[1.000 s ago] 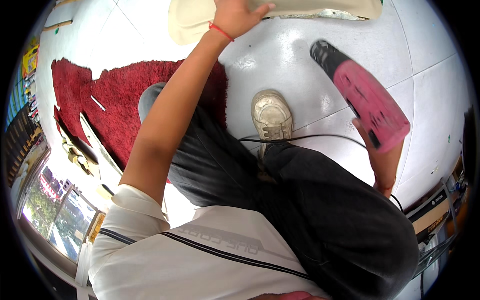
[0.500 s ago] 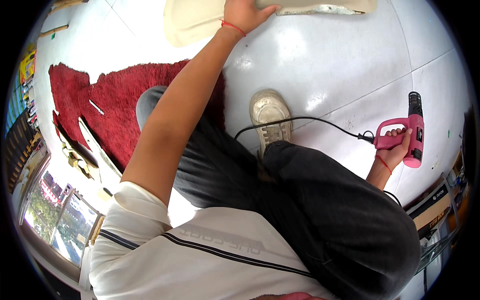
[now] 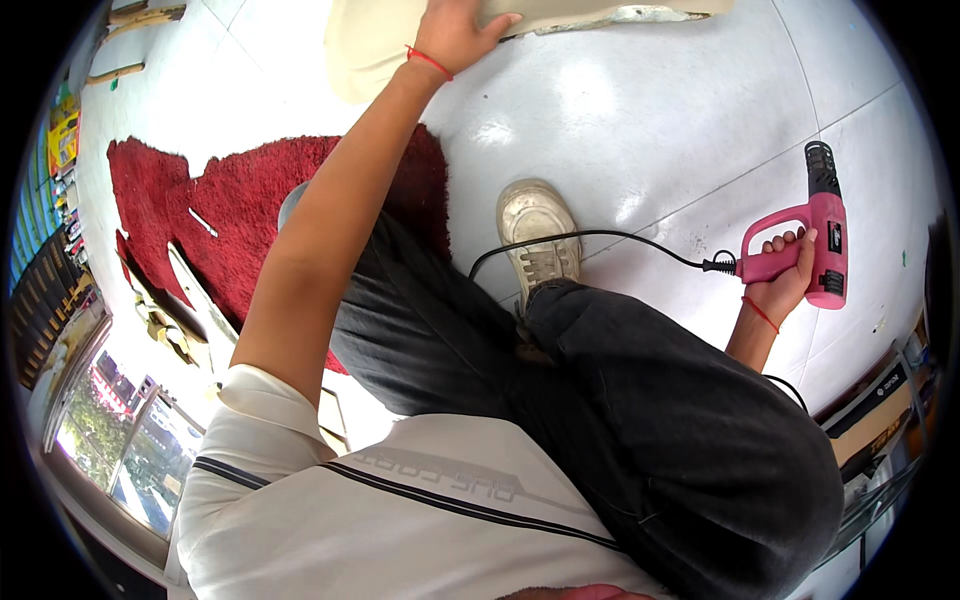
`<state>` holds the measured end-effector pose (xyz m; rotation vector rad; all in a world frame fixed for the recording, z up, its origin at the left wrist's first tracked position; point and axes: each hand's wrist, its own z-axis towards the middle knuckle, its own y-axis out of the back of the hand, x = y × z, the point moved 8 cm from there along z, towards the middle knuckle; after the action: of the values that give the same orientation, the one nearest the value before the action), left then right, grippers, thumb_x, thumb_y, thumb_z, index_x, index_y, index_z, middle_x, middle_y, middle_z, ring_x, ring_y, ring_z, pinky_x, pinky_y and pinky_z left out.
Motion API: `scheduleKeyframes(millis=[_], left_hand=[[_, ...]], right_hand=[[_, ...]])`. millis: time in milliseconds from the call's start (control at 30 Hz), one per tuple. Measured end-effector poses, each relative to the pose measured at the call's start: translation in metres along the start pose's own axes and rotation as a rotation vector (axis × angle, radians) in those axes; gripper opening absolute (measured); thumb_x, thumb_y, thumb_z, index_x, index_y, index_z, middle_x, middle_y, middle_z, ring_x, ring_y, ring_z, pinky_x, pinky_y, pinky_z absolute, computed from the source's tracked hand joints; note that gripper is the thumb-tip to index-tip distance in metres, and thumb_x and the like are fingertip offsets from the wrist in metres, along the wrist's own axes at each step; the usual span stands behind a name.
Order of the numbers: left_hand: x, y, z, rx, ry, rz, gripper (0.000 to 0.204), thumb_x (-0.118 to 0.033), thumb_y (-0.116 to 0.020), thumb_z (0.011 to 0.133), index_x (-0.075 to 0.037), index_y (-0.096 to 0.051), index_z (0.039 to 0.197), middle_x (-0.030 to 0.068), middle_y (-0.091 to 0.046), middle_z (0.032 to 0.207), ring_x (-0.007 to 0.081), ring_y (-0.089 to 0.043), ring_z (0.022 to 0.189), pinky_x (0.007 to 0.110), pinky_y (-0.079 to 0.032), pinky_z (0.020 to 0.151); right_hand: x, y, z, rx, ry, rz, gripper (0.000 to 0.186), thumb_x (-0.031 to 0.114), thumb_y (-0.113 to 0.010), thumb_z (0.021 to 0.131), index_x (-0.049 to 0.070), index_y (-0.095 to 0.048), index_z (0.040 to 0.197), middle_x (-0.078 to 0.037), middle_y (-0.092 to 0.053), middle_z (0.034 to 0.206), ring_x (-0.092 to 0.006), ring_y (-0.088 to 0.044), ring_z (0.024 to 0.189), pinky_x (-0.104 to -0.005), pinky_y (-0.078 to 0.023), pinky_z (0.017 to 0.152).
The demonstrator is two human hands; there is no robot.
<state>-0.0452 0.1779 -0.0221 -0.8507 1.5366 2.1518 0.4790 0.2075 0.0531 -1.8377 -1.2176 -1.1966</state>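
1. The left hand is at the near edge of the beige, smooth, broad panel, with the thumb pointing right along that edge; the fingertips are out of view, so I cannot tell whether it grips or only presses.
2. That panel lies at the far edge of the visible white tiled floor, cut off by the view; a mottled whitish strip shows along its near edge, right of the thumb.
3. The right hand, well apart from the left, is clamped around the handle of the pink plastic heat gun with a black slotted nozzle, which points away from the person.
4. The heat gun is toward the floor's right edge; whether it touches the floor cannot be told.
5. A black flexible power cord runs left from the handle across the scuffed off-white lace-up shoe.
6. The shoe is just beside the right edge of the deep-red shaggy rug.
7. A thin white stick lies on the rug, toward its left edge.
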Motion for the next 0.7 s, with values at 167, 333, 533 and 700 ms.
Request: scheduleKeyframes(millis=[167, 333, 533, 700], left_hand=[[-0.071, -0.004, 0.046, -0.040, -0.151, 0.358, 0.103, -0.031, -0.093, 0.065, 0.000, -0.041, 0.148, 0.0233, -0.050, 0.138, 0.0406, -0.050, 0.128, 0.049, -0.038, 0.114], [-0.102, -0.057, 0.092, 0.297, -0.146, 0.478, 0.099, -0.056, -0.083, 0.075, 0.005, -0.046, 0.143, 0.0183, -0.058, 0.127, 0.0333, -0.056, 0.122, 0.048, -0.045, 0.102], [-0.100, -0.056, 0.101, 0.436, -0.209, 0.479, 0.090, -0.062, -0.075, 0.083, 0.002, -0.050, 0.140, 0.0180, -0.063, 0.126, 0.0320, -0.061, 0.119, 0.043, -0.048, 0.102], [-0.089, -0.065, 0.077, 0.390, -0.382, 0.431, 0.087, -0.075, -0.064, 0.083, -0.006, -0.056, 0.134, 0.0097, -0.063, 0.117, 0.0267, -0.060, 0.112, 0.039, -0.044, 0.100]], right_hand=[[0.004, 0.002, 0.000, -0.062, 0.004, -0.012, 0.024, 0.027, -0.069, 0.101, 0.006, -0.060, 0.101, -0.001, -0.058, 0.082, -0.0115, -0.053, 0.071, -0.0271, -0.045, 0.065], [0.005, -0.002, -0.004, -0.053, 0.022, -0.026, 0.025, 0.030, -0.070, 0.100, 0.007, -0.061, 0.102, 0.000, -0.059, 0.079, -0.0105, -0.053, 0.067, -0.0253, -0.045, 0.062], [0.044, -0.054, -0.014, 0.033, 0.119, -0.017, 0.031, 0.033, -0.069, 0.101, 0.004, -0.060, 0.108, -0.001, -0.059, 0.081, -0.0107, -0.055, 0.069, -0.0255, -0.045, 0.064], [0.091, -0.102, -0.013, 0.149, 0.286, 0.017, 0.049, 0.041, -0.068, 0.101, -0.003, -0.057, 0.120, -0.006, -0.061, 0.087, -0.0129, -0.056, 0.073, -0.0264, -0.047, 0.066]])
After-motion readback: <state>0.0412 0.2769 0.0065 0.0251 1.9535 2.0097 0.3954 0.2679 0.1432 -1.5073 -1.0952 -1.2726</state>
